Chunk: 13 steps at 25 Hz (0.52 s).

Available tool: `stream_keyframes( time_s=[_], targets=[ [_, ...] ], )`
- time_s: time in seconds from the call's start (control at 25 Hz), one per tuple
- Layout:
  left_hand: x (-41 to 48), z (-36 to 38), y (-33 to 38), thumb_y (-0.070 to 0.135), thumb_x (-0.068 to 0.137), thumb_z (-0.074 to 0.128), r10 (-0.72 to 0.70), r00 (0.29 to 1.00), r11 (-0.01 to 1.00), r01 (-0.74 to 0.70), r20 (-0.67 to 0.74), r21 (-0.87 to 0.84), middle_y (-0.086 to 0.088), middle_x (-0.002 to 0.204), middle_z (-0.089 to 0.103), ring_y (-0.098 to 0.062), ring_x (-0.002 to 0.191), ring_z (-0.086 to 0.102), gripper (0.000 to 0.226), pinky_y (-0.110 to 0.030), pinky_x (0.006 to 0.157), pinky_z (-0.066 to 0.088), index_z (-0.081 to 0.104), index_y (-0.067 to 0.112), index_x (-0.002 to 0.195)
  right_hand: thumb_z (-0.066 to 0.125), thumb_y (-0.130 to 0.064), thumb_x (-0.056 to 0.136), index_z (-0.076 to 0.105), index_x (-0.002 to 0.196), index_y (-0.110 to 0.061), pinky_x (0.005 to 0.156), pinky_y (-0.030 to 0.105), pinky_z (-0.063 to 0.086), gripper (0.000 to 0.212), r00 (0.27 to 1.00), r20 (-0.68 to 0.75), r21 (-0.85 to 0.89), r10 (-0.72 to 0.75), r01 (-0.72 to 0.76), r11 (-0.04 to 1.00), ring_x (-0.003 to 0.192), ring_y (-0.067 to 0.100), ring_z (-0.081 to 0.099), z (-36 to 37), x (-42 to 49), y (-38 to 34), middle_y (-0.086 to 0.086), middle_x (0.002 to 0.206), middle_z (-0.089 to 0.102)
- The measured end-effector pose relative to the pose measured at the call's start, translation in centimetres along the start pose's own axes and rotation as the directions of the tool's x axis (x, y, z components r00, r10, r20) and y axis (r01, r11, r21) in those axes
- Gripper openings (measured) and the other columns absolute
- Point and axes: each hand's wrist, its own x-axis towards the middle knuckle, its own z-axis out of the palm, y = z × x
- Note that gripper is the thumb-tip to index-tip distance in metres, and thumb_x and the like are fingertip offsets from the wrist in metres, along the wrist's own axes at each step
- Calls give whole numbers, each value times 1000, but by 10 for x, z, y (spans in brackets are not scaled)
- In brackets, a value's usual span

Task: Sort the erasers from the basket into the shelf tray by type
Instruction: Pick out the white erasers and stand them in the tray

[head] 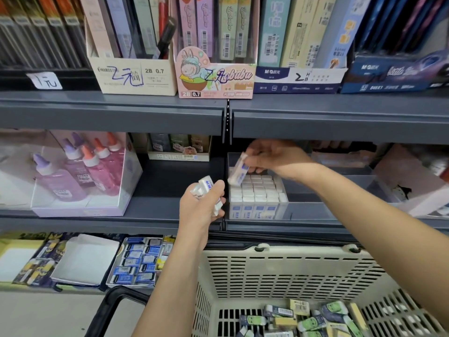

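On the left, low on the shelf below, an open box of blue-and-white sleeved erasers point(138, 261) sits apart from the work. Right of it the left hand point(201, 205) is raised in front of the grey metal shelf point(155, 205), its grip curled round a small clutch of white erasers with blue paper sleeves point(206, 184), a reserve waiting to go in. Just right of that, a single white eraser with a blue sleeve point(239, 172) hangs tilted above the near-left corner of the clear plastic shelf tray point(315, 210), pinched at its upper end by the fingertips of the right hand point(272, 158), which reaches in under the shelf above. Beneath it the tray's left compartment is already packed with neat rows of matching white erasers point(255, 190), so this type looks close to finished, with little room left. The compartment to the right appears unfilled, though reflections make that hard to confirm. Nearest and to the right, the beige slotted plastic basket point(291, 263) holds a loose heap of mixed erasers point(313, 319): green-and-white sleeved ones, yellow blocks and dark-sleeved ones. By that heap, most of the sorting remains: one type is nearly done, and the others have not yet begun.
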Motion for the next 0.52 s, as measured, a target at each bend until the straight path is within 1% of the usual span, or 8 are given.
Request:
stream_keyframes(
  time_s=[0.12,0.16,0.24,0.28,0.36,0.44,0.48,0.52],
  targets=[
    [1,-1,-2,27,78,74,-30,998,997,34,-51,71,5,64,64,-3,55,62,21,-20,46,47,57,18,87,62,-21,87,62,85,-23,67,10,49,3,989,-146,-117,-4,-13,993,71,-1,65,-9,17,9,-4,86,68],
    [1,-1,-2,29,78,74,-59,997,996,62,-51,62,5,63,63,-4,55,61,21,-20,46,47,57,18,86,61,-21,88,62,85,-23,73,12,49,4,983,-181,-173,-16,-15,985,74,1,64,-9,23,14,-3,87,67],
    [3,0,-2,30,81,71,-119,990,993,119,-71,4,4,64,62,-7,57,60,19,-21,47,47,56,18,85,60,-23,89,61,88,-24,86,22,47,2,978,-205,-286,-31,-30,958,80,7,63,-3,33,23,-4,85,67],
    [4,0,-1,28,83,68,-139,987,990,136,-85,-34,3,66,62,-9,58,58,16,-22,47,47,56,18,85,60,-23,89,60,88,-22,87,26,48,1,979,-199,-314,-35,-30,949,79,7,63,0,37,26,-4,83,67],
    [7,-2,0,20,87,60,-148,985,986,140,-89,-92,-2,73,60,-12,62,57,6,-23,46,47,54,16,87,60,-20,89,59,87,-21,77,24,50,2,982,-186,-314,-34,-26,949,71,3,64,5,44,31,-5,77,67],
    [7,-4,0,15,88,57,-131,988,988,123,-81,-95,-5,77,60,-15,66,57,2,-23,48,49,56,15,89,58,-20,89,58,84,-25,64,14,47,7,989,-145,-336,-13,-37,941,65,-3,64,11,46,33,-9,75,66],
    [7,-4,-1,14,89,58,-121,989,989,114,-78,-93,-4,77,62,-16,68,58,2,-23,49,50,57,16,89,56,-21,90,58,84,-27,63,12,44,9,993,-116,-371,5,-48,927,67,-3,64,14,47,36,-11,77,66],
    [7,-4,-1,14,89,59,-114,991,990,106,-76,-93,-4,76,64,-16,68,60,2,-23,50,50,59,16,89,54,-22,91,60,86,-26,66,13,41,9,996,-91,-432,20,-57,900,72,0,62,16,48,40,-11,82,65]
  ],
)
